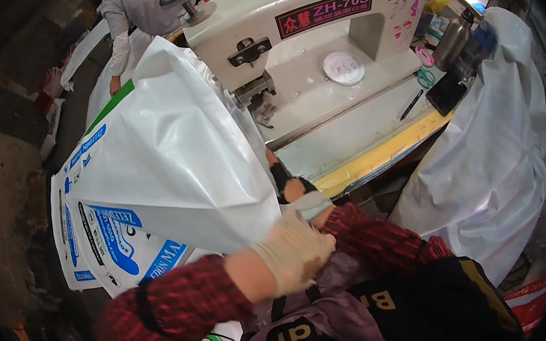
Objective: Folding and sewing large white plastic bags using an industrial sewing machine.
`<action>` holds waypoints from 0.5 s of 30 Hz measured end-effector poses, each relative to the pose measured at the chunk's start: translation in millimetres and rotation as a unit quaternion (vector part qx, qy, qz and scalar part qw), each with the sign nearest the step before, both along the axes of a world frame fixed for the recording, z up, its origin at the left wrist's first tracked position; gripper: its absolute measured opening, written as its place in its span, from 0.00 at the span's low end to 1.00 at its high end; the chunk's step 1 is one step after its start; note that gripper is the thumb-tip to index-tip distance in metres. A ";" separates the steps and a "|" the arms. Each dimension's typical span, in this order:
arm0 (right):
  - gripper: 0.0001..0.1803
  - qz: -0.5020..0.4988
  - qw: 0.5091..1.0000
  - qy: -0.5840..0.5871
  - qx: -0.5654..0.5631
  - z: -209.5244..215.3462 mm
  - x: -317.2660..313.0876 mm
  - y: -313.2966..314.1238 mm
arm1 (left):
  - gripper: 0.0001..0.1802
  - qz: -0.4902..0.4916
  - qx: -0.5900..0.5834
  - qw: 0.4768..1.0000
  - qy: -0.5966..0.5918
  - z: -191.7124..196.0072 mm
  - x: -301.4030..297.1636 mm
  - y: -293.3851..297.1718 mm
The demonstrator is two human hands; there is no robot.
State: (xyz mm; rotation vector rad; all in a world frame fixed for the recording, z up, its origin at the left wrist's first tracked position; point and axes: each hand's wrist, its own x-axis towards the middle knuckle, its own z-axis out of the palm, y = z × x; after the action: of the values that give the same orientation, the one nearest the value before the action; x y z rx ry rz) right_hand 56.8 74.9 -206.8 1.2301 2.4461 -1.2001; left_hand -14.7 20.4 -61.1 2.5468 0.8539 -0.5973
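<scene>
Hands [296, 252] [293, 187] work close together at the near end of a sewing machine: the person's left hand, pale-wrapped, at six o'clock, and the right hand, black-gloved, just above it near the dial's centre. Left fingertips turn out of sight and right fingers slip behind plastic, so neither grip can be told. One large white bag [196, 145] spreads from eight to eleven o'clock, its right edge beside the right hand. Uneven tension could bunch that slack edge, and a fingertip straying toward the metal foot [265, 112] at twelve could be pinched. A tug on the white sheeting [487, 159] at three might sweep the phone [447, 91] off its corner. Counted: one sewing machine [332, 36] from twelve to two, one round white disc [344, 68] at one, and, toward two, two pairs of scissors [425, 77], one pen [412, 105] and one phone. One co-worker [140, 10] stands at eleven.
</scene>
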 end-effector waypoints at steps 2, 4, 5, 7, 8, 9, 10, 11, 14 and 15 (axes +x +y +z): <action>0.34 0.017 1.000 -0.001 -0.008 16.9 9.9 -10.1 | 0.19 0.025 0.001 0.997 -0.076 21.2 -27.5 24.7; 0.33 0.015 1.000 -0.013 -0.011 29.2 15.8 -19.1 | 0.08 0.024 0.132 0.989 0.056 48.2 -49.4 42.3; 0.32 0.002 1.000 -0.015 -0.008 34.7 16.4 -22.0 | 0.05 0.020 0.103 0.984 0.146 63.9 -50.1 50.1; 0.31 -0.041 0.999 -0.011 0.007 40.1 14.6 -24.7 | 0.04 0.009 0.052 0.974 0.221 89.0 -39.8 47.3; 0.31 -0.072 0.997 -0.008 0.014 41.3 13.6 -25.6 | 0.05 -0.004 0.033 0.978 0.206 92.5 -29.3 37.7; 0.31 -0.075 0.997 -0.010 0.012 37.9 15.4 -24.3 | 0.09 0.002 -0.040 0.994 0.102 95.8 -23.3 28.4; 0.33 -0.040 0.998 -0.033 -0.025 28.3 15.0 -20.3 | 0.13 0.055 -0.044 0.997 0.030 88.1 -17.6 13.7; 0.35 -0.006 0.996 -0.062 -0.060 22.5 14.7 -17.5 | 0.13 0.073 -0.020 0.994 0.076 90.6 -18.5 14.5; 0.31 0.044 0.994 -0.072 -0.075 12.7 15.7 -21.2 | 0.13 0.068 0.087 0.985 0.132 76.6 -46.5 27.0; 0.28 0.054 0.995 -0.063 -0.062 13.3 17.6 -25.5 | 0.12 0.044 0.172 0.975 0.133 68.8 -59.0 27.5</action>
State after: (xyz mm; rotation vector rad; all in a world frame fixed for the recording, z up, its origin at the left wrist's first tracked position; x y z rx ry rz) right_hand 74.4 49.3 -193.5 1.0891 2.2799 -1.1868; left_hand -73.7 47.9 7.7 2.7523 1.2515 -0.8391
